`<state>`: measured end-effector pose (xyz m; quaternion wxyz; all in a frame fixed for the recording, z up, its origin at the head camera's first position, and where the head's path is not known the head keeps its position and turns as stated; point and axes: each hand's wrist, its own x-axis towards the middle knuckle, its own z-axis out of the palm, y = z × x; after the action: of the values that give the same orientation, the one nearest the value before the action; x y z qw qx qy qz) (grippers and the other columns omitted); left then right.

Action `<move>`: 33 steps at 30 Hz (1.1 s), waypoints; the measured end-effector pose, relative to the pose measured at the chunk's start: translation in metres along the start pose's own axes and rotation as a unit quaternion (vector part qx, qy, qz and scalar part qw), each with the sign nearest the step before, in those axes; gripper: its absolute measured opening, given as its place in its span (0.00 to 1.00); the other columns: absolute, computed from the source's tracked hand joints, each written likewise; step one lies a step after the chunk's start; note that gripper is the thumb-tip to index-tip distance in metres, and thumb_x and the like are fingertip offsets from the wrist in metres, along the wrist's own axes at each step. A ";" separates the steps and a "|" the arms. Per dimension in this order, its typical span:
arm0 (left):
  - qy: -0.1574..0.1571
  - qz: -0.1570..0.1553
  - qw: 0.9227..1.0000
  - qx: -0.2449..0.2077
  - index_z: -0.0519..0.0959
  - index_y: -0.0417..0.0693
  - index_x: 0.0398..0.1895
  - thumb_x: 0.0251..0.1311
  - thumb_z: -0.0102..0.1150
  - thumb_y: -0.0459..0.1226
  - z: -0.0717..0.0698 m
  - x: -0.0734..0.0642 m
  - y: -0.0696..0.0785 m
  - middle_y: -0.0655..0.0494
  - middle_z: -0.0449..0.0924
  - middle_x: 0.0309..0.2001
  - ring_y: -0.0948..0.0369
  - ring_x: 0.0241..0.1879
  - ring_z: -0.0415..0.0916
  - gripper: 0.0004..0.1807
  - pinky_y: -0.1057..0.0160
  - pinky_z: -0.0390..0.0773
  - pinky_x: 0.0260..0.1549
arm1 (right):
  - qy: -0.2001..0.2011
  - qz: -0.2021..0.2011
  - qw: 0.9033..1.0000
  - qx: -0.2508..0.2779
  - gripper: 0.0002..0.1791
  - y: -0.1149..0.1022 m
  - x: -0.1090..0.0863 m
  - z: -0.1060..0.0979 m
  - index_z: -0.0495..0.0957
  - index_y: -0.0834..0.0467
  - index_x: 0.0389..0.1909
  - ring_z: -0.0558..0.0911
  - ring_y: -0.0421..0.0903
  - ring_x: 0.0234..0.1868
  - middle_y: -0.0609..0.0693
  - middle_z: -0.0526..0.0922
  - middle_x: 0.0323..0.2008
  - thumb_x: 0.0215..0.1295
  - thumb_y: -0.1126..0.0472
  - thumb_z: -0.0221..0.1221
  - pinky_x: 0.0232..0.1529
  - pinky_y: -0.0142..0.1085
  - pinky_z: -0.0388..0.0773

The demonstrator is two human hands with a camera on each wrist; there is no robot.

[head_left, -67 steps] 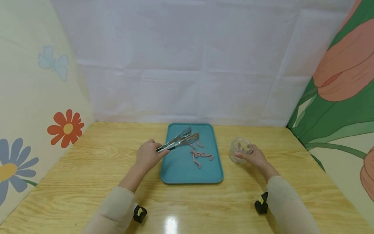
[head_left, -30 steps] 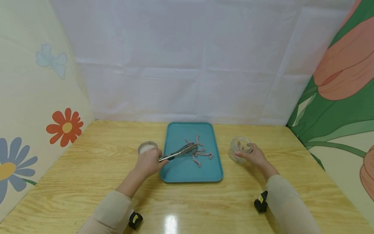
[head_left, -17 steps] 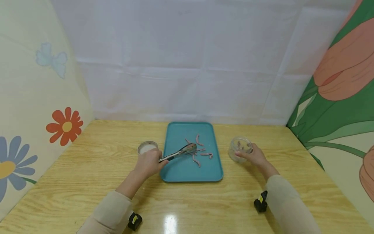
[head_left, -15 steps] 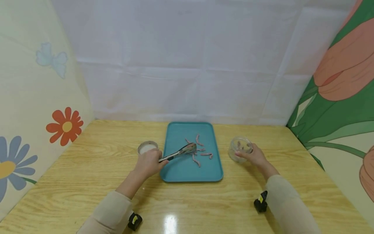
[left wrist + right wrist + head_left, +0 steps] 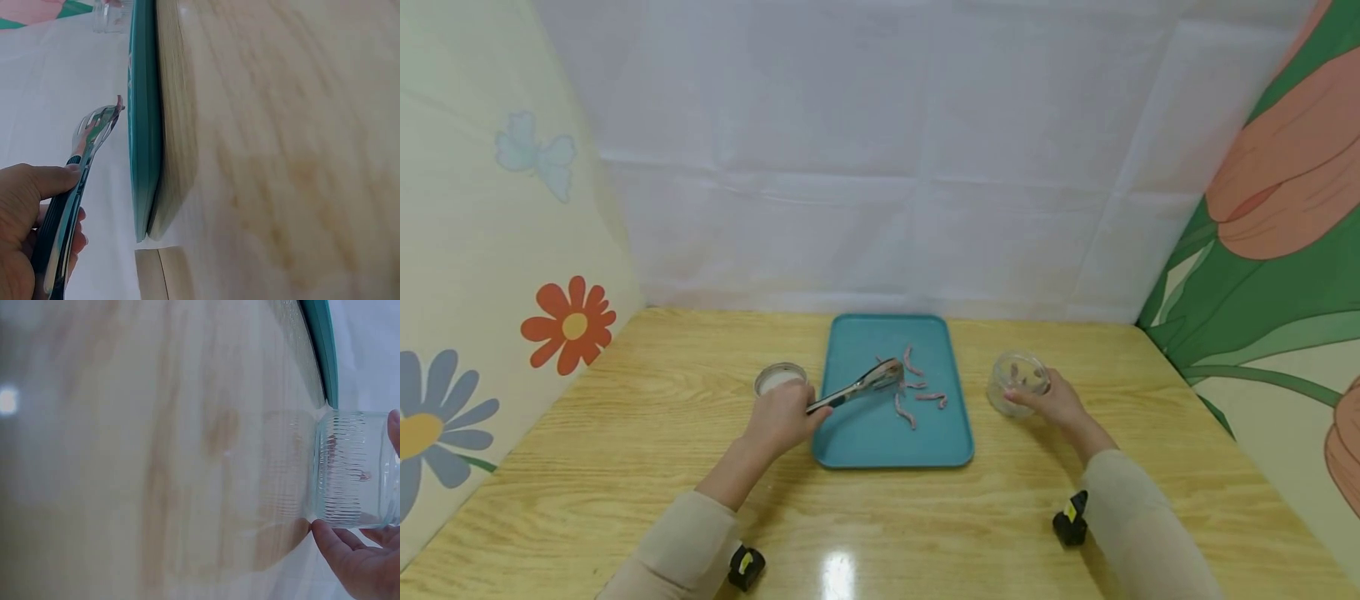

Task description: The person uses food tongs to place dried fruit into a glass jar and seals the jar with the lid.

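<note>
My left hand (image 5: 780,417) grips metal tongs (image 5: 857,389) with dark handle parts, their heads over the blue tray (image 5: 887,446). In the left wrist view a pinkish strip (image 5: 119,102) shows at the tips of the tongs, which are nearly pressed together. Several pink, worm-like strips (image 5: 905,412) lie on the tray around the tong heads. To the right of the tray, my right hand (image 5: 1054,402) holds a clear glass jar (image 5: 350,469) by its side, the jar standing on the table. A few small pinkish pieces are visible in the jar.
A round lid-like dish (image 5: 780,375) with a metallic rim and pale inside lies left of the tray, partly behind my left hand. The wooden table (image 5: 647,433) meets a white cloth backdrop (image 5: 880,167) at the back.
The tongs have come down from above the tray among the strips, and their spread heads have closed together. Most recently they have lifted slightly. My right hand stays on the jar.
</note>
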<state>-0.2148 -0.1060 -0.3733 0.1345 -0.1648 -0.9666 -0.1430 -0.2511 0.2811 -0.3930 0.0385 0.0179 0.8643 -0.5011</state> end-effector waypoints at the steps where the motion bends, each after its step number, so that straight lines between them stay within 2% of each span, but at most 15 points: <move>1: 0.001 -0.001 1.000 -0.002 0.62 0.49 0.07 0.47 0.61 0.45 0.000 0.000 0.000 0.59 0.59 0.10 0.63 0.11 0.56 0.21 0.65 0.55 0.09 | 0.000 0.000 1.000 0.000 0.47 0.000 0.000 0.000 0.52 0.69 0.59 0.62 0.58 0.53 0.66 0.61 0.54 0.45 0.47 0.64 0.48 0.49 0.60; 5: 0.004 -0.002 1.000 -0.006 0.63 0.50 0.08 0.48 0.60 0.46 -0.001 0.001 0.001 0.59 0.59 0.10 0.63 0.10 0.56 0.21 0.66 0.56 0.09 | 0.001 -0.002 1.000 -0.001 0.47 0.000 0.000 -0.001 0.54 0.68 0.58 0.63 0.57 0.52 0.66 0.62 0.53 0.44 0.47 0.64 0.47 0.48 0.61; 12: 0.041 0.010 0.999 0.001 0.64 0.49 0.08 0.48 0.60 0.46 0.000 0.004 0.003 0.60 0.59 0.09 0.63 0.10 0.56 0.20 0.66 0.56 0.08 | -0.005 -0.010 1.000 0.005 0.45 -0.001 -0.001 -0.001 0.56 0.68 0.58 0.63 0.57 0.52 0.65 0.64 0.52 0.45 0.47 0.64 0.48 0.49 0.61; 17: 0.059 0.004 0.998 0.006 0.66 0.48 0.09 0.47 0.60 0.46 -0.001 0.006 0.006 0.60 0.61 0.11 0.63 0.10 0.58 0.19 0.65 0.58 0.08 | -0.003 -0.011 1.000 0.005 0.44 -0.001 -0.001 -0.001 0.56 0.68 0.57 0.63 0.57 0.52 0.65 0.64 0.53 0.45 0.48 0.64 0.48 0.48 0.60; 27: 0.054 -0.026 0.998 -0.008 0.68 0.48 0.11 0.49 0.59 0.47 -0.002 0.013 0.019 0.57 0.61 0.14 0.61 0.12 0.60 0.18 0.64 0.59 0.09 | 0.003 -0.017 1.000 0.003 0.44 0.000 -0.003 -0.001 0.57 0.68 0.57 0.64 0.56 0.52 0.65 0.64 0.52 0.44 0.48 0.64 0.47 0.47 0.61; 33: 0.070 -0.018 0.997 -0.012 0.67 0.48 0.11 0.48 0.59 0.47 0.002 0.020 0.028 0.57 0.61 0.14 0.61 0.13 0.61 0.19 0.63 0.60 0.10 | 0.006 -0.018 1.000 0.008 0.44 -0.001 -0.003 0.000 0.57 0.69 0.56 0.63 0.57 0.52 0.66 0.64 0.52 0.44 0.49 0.65 0.49 0.48 0.59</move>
<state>-0.2229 -0.0743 -0.3621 0.1975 -0.1385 -0.9557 -0.1685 -0.2481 0.2811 -0.3920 0.0245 0.0054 0.8608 -0.5083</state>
